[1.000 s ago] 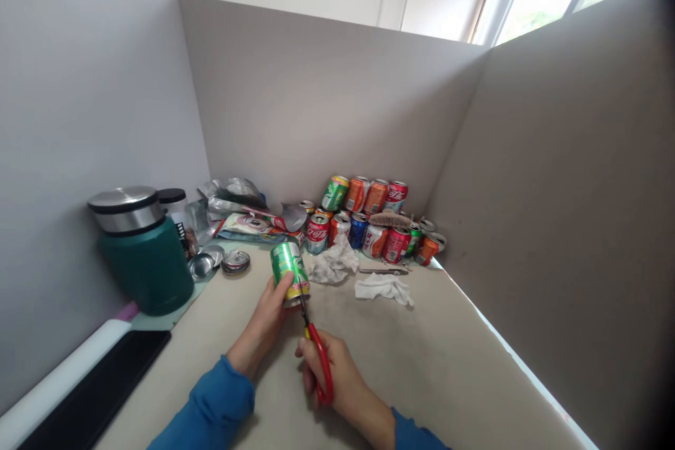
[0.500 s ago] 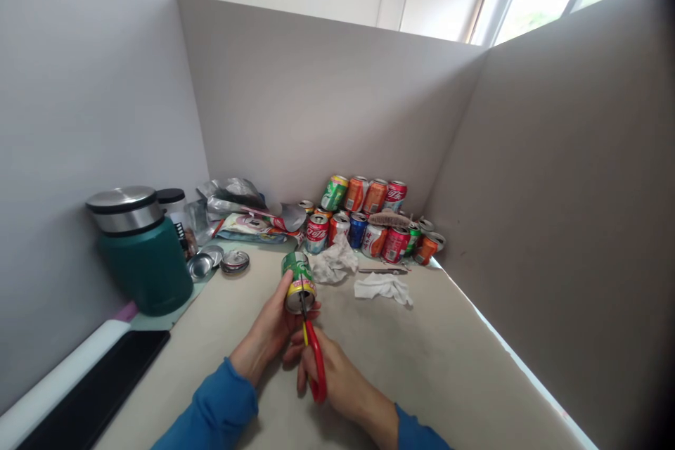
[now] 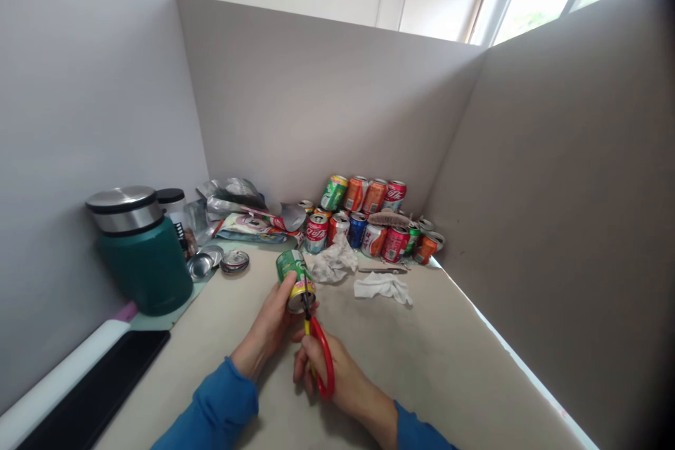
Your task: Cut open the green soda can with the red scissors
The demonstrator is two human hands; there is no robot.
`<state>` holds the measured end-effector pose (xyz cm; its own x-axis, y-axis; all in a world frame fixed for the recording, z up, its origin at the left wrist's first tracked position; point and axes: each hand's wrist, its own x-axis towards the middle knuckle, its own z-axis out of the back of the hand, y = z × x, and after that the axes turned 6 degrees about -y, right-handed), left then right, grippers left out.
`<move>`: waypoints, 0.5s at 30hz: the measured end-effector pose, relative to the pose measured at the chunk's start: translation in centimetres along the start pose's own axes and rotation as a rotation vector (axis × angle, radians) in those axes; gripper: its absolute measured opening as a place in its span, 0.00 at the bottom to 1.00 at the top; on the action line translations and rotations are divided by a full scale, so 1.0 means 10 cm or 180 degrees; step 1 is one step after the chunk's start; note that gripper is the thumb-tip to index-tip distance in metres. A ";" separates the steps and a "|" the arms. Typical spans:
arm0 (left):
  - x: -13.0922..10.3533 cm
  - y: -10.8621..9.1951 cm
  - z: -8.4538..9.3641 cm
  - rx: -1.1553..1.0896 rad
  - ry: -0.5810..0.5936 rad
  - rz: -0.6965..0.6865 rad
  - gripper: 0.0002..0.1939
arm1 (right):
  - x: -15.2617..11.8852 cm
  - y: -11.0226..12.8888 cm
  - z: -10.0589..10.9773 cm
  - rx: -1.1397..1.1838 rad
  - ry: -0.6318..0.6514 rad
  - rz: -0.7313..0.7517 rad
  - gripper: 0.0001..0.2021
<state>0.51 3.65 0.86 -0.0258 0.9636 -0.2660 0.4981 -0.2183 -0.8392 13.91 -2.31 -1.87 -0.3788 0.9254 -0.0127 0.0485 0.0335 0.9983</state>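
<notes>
My left hand [image 3: 274, 316] is wrapped round a green and yellow drink can [image 3: 290, 267], its end tilted toward me. In my right hand [image 3: 330, 358] is a pair of scissors [image 3: 328, 369] with red and yellow handles. The dark blades lie against the can's near end and side; one seems to be inside the can, though I cannot make out the cut clearly. My right fingers curl through and around the handles, just below the can.
Stacked drink cans [image 3: 374, 239] stand along the back wall. Before them lie crumpled tissue [image 3: 335, 260], a white cloth [image 3: 384, 287] and a thin dark tool [image 3: 382, 270]. Cut can ends [image 3: 235, 261], plastic packets [image 3: 250, 228] and a teal flask [image 3: 145, 264] are on the left.
The can has tilted a little, its far end swinging left. My right hand and the scissors have shifted slightly right, and the handles look a little farther apart.
</notes>
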 end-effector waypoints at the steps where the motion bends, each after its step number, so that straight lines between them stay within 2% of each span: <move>1: 0.02 0.00 0.01 0.0079 -0.0036 -0.0096 0.23 | -0.01 0.01 -0.01 -0.0058 -0.0028 0.0016 0.28; 6: 0.06 -0.03 0.06 0.0165 -0.0265 -0.0639 0.25 | -0.05 0.02 -0.04 -0.0207 -0.0124 -0.0156 0.30; 10: 0.05 -0.03 0.06 0.0079 -0.0159 -0.0671 0.26 | -0.03 -0.01 -0.06 -0.0174 -0.0195 -0.0215 0.31; 12: 0.03 -0.01 0.04 0.0044 -0.0097 -0.0558 0.24 | -0.02 -0.02 -0.05 -0.0147 -0.0249 -0.0208 0.30; 15: -0.01 0.00 0.00 -0.0112 0.0070 -0.0001 0.22 | -0.01 0.00 -0.05 -0.0107 -0.0240 -0.0079 0.29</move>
<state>0.53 3.51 0.89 -0.0071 0.9669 -0.2550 0.5282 -0.2129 -0.8220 13.54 -2.62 -1.83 -0.3089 0.9502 -0.0404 0.0083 0.0452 0.9989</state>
